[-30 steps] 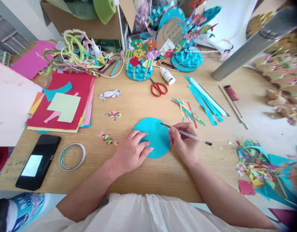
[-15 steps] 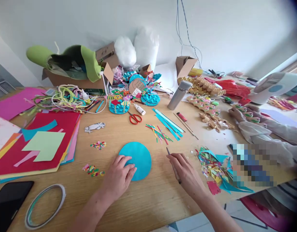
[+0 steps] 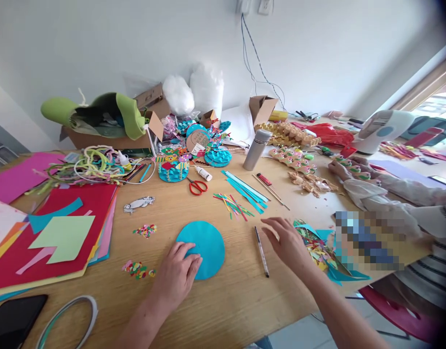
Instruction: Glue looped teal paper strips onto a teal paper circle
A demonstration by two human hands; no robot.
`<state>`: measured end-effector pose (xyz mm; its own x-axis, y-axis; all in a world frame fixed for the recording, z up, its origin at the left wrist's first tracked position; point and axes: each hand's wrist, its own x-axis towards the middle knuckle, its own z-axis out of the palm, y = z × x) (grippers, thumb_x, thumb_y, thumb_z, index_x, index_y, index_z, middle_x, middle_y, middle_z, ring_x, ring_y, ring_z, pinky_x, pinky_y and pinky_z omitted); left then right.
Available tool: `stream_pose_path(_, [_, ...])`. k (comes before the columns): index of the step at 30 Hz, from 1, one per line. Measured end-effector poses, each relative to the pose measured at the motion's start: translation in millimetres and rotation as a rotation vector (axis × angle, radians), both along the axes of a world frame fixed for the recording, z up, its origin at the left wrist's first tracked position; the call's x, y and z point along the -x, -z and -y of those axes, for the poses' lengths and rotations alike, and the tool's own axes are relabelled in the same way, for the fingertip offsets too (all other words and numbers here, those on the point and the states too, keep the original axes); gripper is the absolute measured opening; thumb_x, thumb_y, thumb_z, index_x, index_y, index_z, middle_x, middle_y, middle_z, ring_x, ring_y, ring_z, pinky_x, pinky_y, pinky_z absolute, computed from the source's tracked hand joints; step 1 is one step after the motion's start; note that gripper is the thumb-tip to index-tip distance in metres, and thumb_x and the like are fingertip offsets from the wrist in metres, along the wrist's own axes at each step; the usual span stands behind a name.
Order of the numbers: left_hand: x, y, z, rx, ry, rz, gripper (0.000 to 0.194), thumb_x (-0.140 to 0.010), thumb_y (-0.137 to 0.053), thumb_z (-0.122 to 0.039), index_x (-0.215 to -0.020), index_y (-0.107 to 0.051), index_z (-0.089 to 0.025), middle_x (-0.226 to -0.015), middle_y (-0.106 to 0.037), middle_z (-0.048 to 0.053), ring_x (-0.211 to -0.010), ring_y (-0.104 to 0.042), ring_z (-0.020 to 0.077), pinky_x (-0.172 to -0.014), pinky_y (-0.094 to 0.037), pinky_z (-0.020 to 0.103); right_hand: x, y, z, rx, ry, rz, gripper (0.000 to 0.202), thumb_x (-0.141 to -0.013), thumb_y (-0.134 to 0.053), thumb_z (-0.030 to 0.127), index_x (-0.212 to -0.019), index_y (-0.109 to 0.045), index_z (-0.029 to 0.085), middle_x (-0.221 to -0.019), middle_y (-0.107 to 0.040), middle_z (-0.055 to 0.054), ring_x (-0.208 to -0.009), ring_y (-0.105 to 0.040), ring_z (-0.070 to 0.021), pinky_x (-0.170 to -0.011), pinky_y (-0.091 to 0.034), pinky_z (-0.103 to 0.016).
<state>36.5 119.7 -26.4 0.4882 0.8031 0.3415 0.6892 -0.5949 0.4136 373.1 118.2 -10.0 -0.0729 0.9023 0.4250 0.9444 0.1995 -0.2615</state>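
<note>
A round blue paper disc (image 3: 208,247) lies flat on the wooden table in front of me. My left hand (image 3: 179,269) rests over its left edge with the fingers lightly curled, and nothing shows in them. Just right of the disc a pen (image 3: 261,252) lies on the tabletop. My right hand (image 3: 284,242) hovers beside the pen, fingers apart and holding nothing. Beyond the disc are thin coloured paper strips (image 3: 233,206) and wider blue strips (image 3: 246,191). Red-handled scissors (image 3: 197,187) and a small white glue bottle (image 3: 203,173) lie farther back.
Stacked coloured paper (image 3: 68,242), a phone (image 3: 17,320) and a tape roll (image 3: 68,322) are at left. A grey flask (image 3: 257,149) stands at the back. Paper scraps (image 3: 319,247) lie at right, near another person's sleeves (image 3: 371,198). Small confetti piles (image 3: 137,269) lie left of the disc.
My right hand has let go of the pen, which now lies on the table, and its fingers have opened. My left hand stays on the disc. The view has shifted slightly.
</note>
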Motion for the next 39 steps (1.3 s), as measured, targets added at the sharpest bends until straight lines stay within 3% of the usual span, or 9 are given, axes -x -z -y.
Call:
stream_pose_path(3, [0.5,0.6,-0.5,-0.006,0.006,0.004,0.036,-0.100,-0.041,-0.032,-0.094,-0.076,-0.023,-0.112,-0.071,0.006,-0.105,-0.061,0.0251,-0.091,-0.056,0.047,-8.8,-11.0,-40.8,0.112,0.078,-0.049,0.023,-0.095,-0.051,0.032,-0.102,-0.070,0.019,-0.097,-0.070,-0.009,-0.092,-0.066,-0.0225,-0.082,-0.051,-0.035])
stream_pose_path(5, [0.8,1.5,-1.1,-0.009,0.012,0.003,0.036,-0.100,-0.042,-0.031,-0.094,-0.076,-0.023,-0.112,-0.071,0.006,-0.105,-0.061,0.0246,-0.092,-0.056,0.046,-10.2,-15.9,-68.3,0.278,0.144,0.033,0.024,-0.094,-0.051,0.028,-0.103,-0.070,0.018,-0.100,-0.071,-0.009,-0.093,-0.066,-0.0210,-0.085,-0.049,-0.032])
stream_pose_path(8, [1.0,3.1,-1.9,-0.022,0.017,-0.001,0.035,-0.100,-0.042,-0.030,-0.096,-0.076,-0.023,-0.111,-0.071,0.006,-0.106,-0.061,0.0239,-0.092,-0.056,0.044,-9.7,-20.1,-103.0,0.339,0.197,0.077,0.027,-0.094,-0.048,0.026,-0.105,-0.071,0.015,-0.106,-0.071,-0.012,-0.099,-0.065,-0.0224,-0.087,-0.046,-0.031])
stream_pose_path(17, [2.1,6.6,-3.0,-0.016,0.022,-0.007,0.038,-0.101,-0.040,-0.031,-0.096,-0.076,-0.023,-0.112,-0.070,0.007,-0.105,-0.062,0.0253,-0.090,-0.058,0.047,-27.2,-18.2,-173.5,0.533,0.330,0.146,0.026,-0.089,-0.057,0.028,-0.107,-0.072,0.015,-0.108,-0.072,-0.012,-0.105,-0.065,-0.0257,-0.082,-0.048,-0.031])
stream_pose_path(25, [2.9,4.4,-4.0,-0.015,0.031,-0.016,0.037,-0.101,-0.040,-0.032,-0.096,-0.076,-0.023,-0.111,-0.071,0.007,-0.104,-0.063,0.0249,-0.089,-0.059,0.046,-33.2,-11.0,-190.0,0.658,0.329,0.225,0.032,-0.094,-0.058,0.037,-0.117,-0.061,0.016,-0.120,-0.063,-0.009,-0.104,-0.062,-0.0203,-0.090,-0.053,-0.043])
stream_pose_path(32, [2.9,5.3,-4.4,-0.010,0.035,-0.006,0.038,-0.101,-0.040,-0.032,-0.096,-0.076,-0.022,-0.111,-0.071,0.007,-0.103,-0.063,0.0254,-0.087,-0.059,0.047,-34.9,-7.8,-194.8,0.671,0.319,0.286,0.036,-0.093,-0.059,0.037,-0.123,-0.058,0.016,-0.124,-0.061,-0.010,-0.106,-0.062,-0.0215,-0.089,-0.054,-0.043])
stream_pose_path(39, [3.6,5.5,-4.2,0.009,0.034,-0.014,0.035,-0.101,-0.041,-0.031,-0.097,-0.075,-0.022,-0.113,-0.070,0.006,-0.105,-0.062,0.0252,-0.089,-0.059,0.047,-37.1,-15.1,-195.6,0.678,0.344,0.301,0.036,-0.093,-0.059,0.036,-0.123,-0.059,0.016,-0.124,-0.060,-0.010,-0.105,-0.062,-0.0213,-0.089,-0.054,-0.042])
